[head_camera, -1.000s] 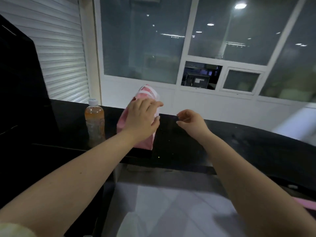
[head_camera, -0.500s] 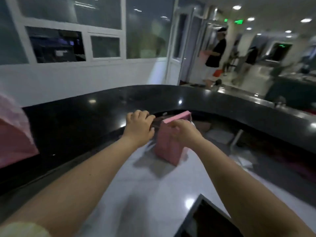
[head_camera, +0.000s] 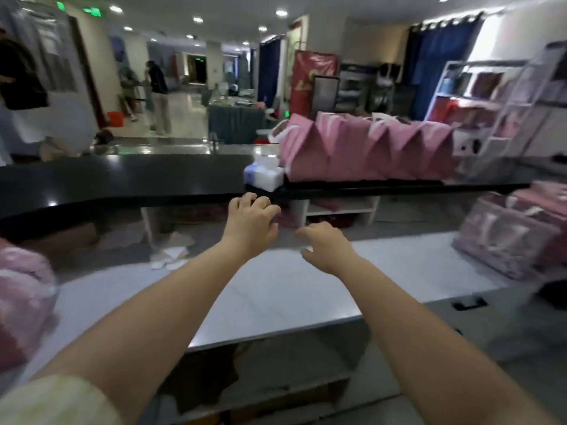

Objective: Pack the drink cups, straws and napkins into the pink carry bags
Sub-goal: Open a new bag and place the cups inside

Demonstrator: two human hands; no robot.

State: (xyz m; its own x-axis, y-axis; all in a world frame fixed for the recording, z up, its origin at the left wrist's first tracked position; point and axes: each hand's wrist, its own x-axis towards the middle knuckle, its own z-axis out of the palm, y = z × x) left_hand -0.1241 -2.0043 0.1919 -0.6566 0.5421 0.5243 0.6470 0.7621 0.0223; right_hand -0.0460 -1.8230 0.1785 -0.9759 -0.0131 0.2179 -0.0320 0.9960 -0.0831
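- Your left hand (head_camera: 250, 223) and right hand (head_camera: 325, 247) reach out over the white worktop (head_camera: 276, 289), near each other but not touching, fingers loosely curled, holding nothing.
- Pink carry bags (head_camera: 362, 150) stand in a row on the black counter (head_camera: 122, 179) beyond, with a tissue pack (head_camera: 264, 177) just beside them.
- More bags (head_camera: 506, 237) crowd the worktop's right end, well apart from your hands.

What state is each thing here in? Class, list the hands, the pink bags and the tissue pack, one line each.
left hand: empty, fingers loosely curled
right hand: empty, fingers loosely curled
row of pink bags: upright, side by side on the black counter
tissue pack: on the counter, beside the row's left end
pink bags at right: on the white worktop, too blurred to tell more
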